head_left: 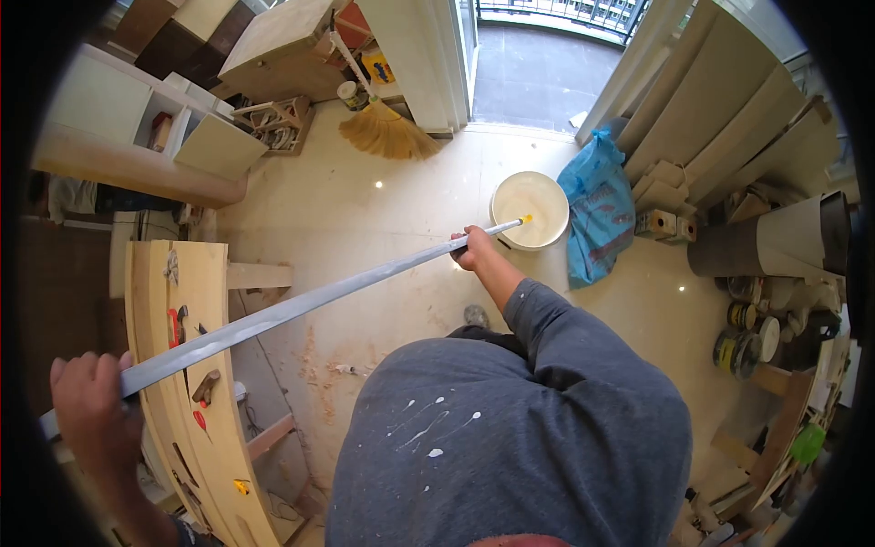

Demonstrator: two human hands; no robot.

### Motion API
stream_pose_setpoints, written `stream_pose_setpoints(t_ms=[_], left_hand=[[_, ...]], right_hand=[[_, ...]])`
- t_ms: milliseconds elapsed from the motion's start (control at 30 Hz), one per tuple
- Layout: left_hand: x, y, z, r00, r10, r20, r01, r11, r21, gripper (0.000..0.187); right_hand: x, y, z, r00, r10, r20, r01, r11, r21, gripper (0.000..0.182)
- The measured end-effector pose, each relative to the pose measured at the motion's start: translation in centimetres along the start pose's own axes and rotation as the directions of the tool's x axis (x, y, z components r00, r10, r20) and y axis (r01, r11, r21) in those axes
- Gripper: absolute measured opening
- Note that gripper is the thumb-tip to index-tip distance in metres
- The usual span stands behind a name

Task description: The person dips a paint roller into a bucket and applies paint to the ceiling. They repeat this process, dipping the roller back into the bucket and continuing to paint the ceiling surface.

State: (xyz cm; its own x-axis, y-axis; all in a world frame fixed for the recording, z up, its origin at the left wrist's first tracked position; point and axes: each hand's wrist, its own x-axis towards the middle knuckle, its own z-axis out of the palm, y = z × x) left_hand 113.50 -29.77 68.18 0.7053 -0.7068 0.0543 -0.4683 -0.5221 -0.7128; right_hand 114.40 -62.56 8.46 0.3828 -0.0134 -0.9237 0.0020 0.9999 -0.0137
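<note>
A long grey-white pole (301,305) with a yellow tip slants across my view from lower left to upper right. My left hand (96,410) is closed round its near end, above the outer edge of the wooden workbench (155,319). Farther along, my right hand (471,248) grips the pole close to its yellow tip. That tip overlaps the white bucket (496,205), which holds a pale, creamy substance and stands on the tiled floor. Beside the bucket slumps a blue plastic sack (597,210).
Hand tools, including a wooden plane (206,387), lie on the bench. A straw broom (387,132) leans by the doorway. Large boards (693,100) stand at the right, with tins (736,351) below them. Shavings (319,369) litter the floor near the bench.
</note>
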Motion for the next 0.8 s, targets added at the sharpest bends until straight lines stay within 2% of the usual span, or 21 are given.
stream_pose_setpoints(t_ms=[267, 333, 367, 433, 500, 567, 667, 733, 800], left_hand=[[-0.4, -0.5, -2.7, 0.999, 0.031, 0.008, -0.032, 0.996, 0.079, 0.024], [-0.3, -0.7, -4.0, 0.999, 0.019, -0.033, -0.014, 0.991, 0.133, 0.023], [-0.4, -0.9, -4.7, 0.999, -0.021, -0.034, 0.024, 0.997, 0.075, 0.023], [-1.0, -1.3, -5.3, 0.995, -0.096, 0.014, 0.094, 0.99, 0.108, 0.022], [-1.2, -1.1, -5.3, 0.996, -0.086, 0.013, 0.084, 0.991, 0.107, 0.022], [-0.8, -0.1, -4.5, 0.999, 0.007, -0.048, -0.003, 0.997, 0.078, 0.023], [-2.2, -0.1, -2.4, 0.997, 0.012, -0.08, -0.009, 0.999, 0.041, 0.024], [-4.1, -1.0, -1.3, 0.995, -0.043, -0.094, 0.044, 0.999, 0.009, 0.023], [-7.7, -3.4, 0.9, 0.989, -0.12, -0.086, 0.123, 0.992, 0.023, 0.023]], right_hand=[[-2.1, 0.1, 1.0, 0.997, 0.061, -0.056, -0.067, 0.991, -0.118, 0.01], [-3.0, 0.0, 1.6, 0.996, 0.075, -0.051, -0.08, 0.989, -0.124, 0.01], [-3.5, 0.3, 1.6, 0.996, 0.086, -0.034, -0.09, 0.988, -0.128, 0.009], [-3.8, 0.6, 1.3, 0.995, 0.099, -0.022, -0.101, 0.99, -0.102, 0.009], [-3.6, 0.8, 0.7, 0.995, 0.101, -0.025, -0.103, 0.99, -0.096, 0.01], [-3.1, 0.5, 0.7, 0.997, 0.067, -0.024, -0.07, 0.992, -0.109, 0.01], [-3.2, 0.4, 0.8, 0.999, 0.033, -0.038, -0.038, 0.992, -0.12, 0.011], [-4.1, 1.3, 0.7, 0.998, -0.003, -0.069, -0.007, 0.99, -0.139, 0.013], [-5.0, 2.6, 0.3, 0.998, 0.051, -0.019, -0.054, 0.988, -0.143, 0.015]])
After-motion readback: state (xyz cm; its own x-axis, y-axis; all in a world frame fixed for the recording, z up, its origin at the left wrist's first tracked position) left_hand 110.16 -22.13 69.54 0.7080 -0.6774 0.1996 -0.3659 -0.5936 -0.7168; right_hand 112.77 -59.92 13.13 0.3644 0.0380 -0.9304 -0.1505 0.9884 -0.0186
